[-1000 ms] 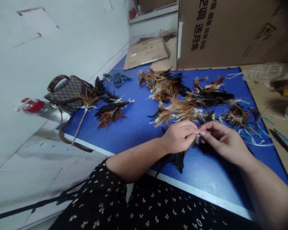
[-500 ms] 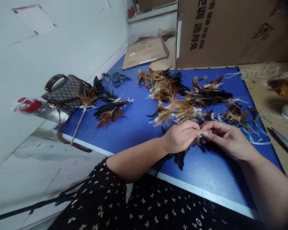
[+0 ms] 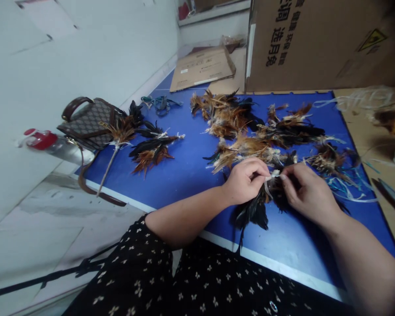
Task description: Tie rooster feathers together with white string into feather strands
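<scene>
My left hand [image 3: 245, 182] is closed in a pinch on a thin white ribbon [image 3: 267, 189], whose loose end hangs below the fingertips. Close beside it on the right, my right hand [image 3: 311, 193] also pinches, at the other side of a pale knotted bit [image 3: 275, 173] that shows between the two hands. Black feathers [image 3: 253, 213] spread out under the hands, above the near edge of the blue table; their stems are partly hidden by my fingers. Just beyond the hands lies a row of brown feather bunches [image 3: 246, 147].
More feather bunches [image 3: 153, 151] lie on the left of the blue tabletop [image 3: 184, 184], near a patterned handbag [image 3: 88, 123] and a red-capped bottle [image 3: 57, 147]. Scissors [image 3: 393, 197] rest at the right. A big cardboard box [image 3: 319, 48] stands behind.
My hands have moved slightly apart, and the pale knotted bit now shows between them. The black feathers beneath are more exposed. The view has shifted a little.
</scene>
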Available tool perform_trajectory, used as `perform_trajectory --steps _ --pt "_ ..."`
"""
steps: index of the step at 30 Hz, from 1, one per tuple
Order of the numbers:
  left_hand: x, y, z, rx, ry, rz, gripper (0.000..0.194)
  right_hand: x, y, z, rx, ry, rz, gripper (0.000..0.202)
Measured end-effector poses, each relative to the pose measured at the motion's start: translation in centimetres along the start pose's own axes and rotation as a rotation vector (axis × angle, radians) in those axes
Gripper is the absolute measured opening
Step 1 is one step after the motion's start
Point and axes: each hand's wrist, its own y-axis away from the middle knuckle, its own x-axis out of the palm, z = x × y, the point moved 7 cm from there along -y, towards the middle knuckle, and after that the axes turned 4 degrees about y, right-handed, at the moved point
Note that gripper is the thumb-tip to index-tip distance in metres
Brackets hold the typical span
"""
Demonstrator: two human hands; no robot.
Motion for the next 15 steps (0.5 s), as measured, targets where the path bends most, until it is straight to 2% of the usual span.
perform_trajectory --steps 3,6,10,12,15 --pt "0.8 -0.1 0.5 -0.114 0.175 0.082 0.011 0.9 0.5 0.1 0.047 0.111 0.139 0.020" --pt "1.9 0.6 1.9 -0.361 0.387 0.153 0.017 1.3 0.7 0.8 0.043 0.177 0.210 0.031" --pt "2.6 1.7 3.4 -0.644 0.482 0.160 0.027 1.4 0.8 1.6 0.006 0.249 0.166 0.037" --pt "2.5 1.8 3.7 -0.705 0.512 0.157 0.034 1.4 0.8 1.8 -0.004 0.300 0.129 0.034" --pt "2.3 1.6 3.7 -0.724 0.526 0.163 0.040 1.5 0.9 1.7 -0.006 0.348 0.111 0.029"
